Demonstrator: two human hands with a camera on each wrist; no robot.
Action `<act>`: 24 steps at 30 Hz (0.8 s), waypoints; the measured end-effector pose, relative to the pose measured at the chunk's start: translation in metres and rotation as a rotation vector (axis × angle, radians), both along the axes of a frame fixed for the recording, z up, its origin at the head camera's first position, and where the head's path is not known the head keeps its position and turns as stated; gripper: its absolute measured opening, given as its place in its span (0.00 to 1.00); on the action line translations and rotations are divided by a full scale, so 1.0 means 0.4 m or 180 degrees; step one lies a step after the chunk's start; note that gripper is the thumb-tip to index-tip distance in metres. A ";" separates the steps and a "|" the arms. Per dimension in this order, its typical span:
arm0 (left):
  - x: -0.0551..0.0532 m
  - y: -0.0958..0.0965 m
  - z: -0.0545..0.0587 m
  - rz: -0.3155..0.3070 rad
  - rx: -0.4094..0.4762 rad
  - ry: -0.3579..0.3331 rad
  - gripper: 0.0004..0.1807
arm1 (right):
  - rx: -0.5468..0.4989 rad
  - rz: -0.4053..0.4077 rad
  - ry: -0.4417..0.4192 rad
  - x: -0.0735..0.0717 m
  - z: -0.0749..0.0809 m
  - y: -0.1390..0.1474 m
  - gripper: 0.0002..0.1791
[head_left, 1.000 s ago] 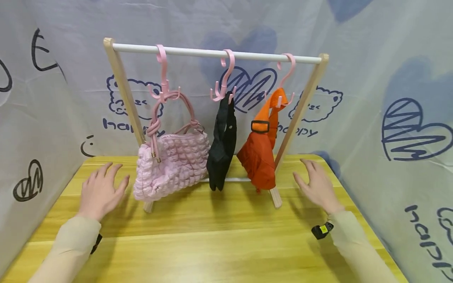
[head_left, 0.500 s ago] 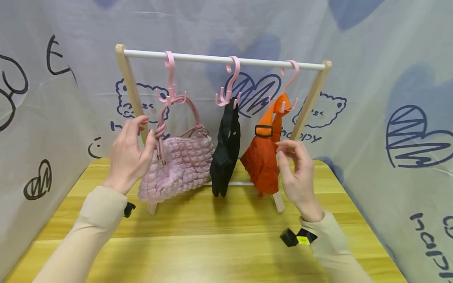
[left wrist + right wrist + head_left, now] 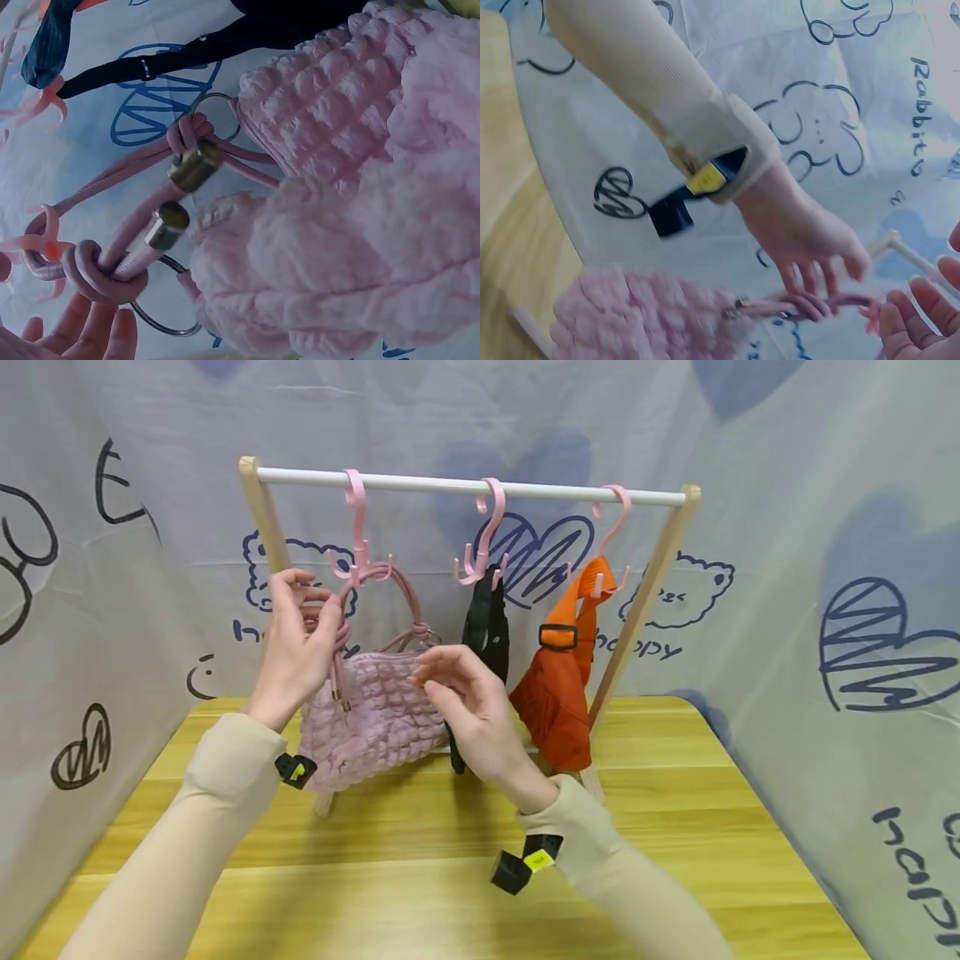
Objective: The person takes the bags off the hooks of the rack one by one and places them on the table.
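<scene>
A pink puffy handbag (image 3: 386,697) hangs by its knotted strap (image 3: 409,597) from the left pink hook (image 3: 359,527). At the strap's left knot (image 3: 97,274) is my left hand (image 3: 294,647), its fingers loosely bent right by the cord and the thumb apart from them. Two metal-tipped cord ends (image 3: 196,165) dangle from that knot. My right hand (image 3: 480,720) is raised before the handbag's right end, fingers slightly curved with nothing between them. It partly hides a black bag (image 3: 491,627) on the middle hook (image 3: 487,531).
An orange-red bag (image 3: 558,718) with a black buckle (image 3: 558,637) hangs from the right hook (image 3: 617,518). A white rail (image 3: 420,483) on wooden legs (image 3: 645,602) carries all the hooks. The rack stands on a wooden table (image 3: 420,893), with a printed cloth (image 3: 787,485) around it.
Both hands have risen from the table's sides. My left hand has reached the handbag's strap knot, and my right has crossed leftward past the orange-red bag. The bags hang as before.
</scene>
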State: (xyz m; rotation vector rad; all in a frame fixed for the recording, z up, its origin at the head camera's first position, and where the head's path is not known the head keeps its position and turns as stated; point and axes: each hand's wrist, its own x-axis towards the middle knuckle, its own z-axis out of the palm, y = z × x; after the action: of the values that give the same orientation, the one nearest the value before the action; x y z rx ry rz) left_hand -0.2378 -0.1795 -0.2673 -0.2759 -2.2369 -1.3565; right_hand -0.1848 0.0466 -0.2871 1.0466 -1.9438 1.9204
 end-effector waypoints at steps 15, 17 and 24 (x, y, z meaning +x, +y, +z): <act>-0.024 0.003 0.003 -0.0317 -0.0123 -0.0449 0.28 | -0.0174 -0.0083 -0.0509 -0.076 0.039 -0.123 0.19; -0.024 0.006 0.005 -0.0284 -0.0165 -0.0446 0.30 | -0.0221 -0.0137 -0.0626 -0.088 0.044 -0.133 0.19; -0.024 0.016 0.027 -0.0191 -0.0233 -0.0616 0.37 | -0.0202 -0.0421 -0.0847 -0.136 0.045 -0.149 0.19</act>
State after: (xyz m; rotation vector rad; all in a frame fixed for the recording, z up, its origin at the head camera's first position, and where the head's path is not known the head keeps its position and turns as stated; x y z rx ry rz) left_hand -0.2476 -0.1732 -0.2566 -0.2484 -2.4596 -1.3862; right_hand -0.2392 -0.0130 -0.2691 0.6553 -2.0122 2.1201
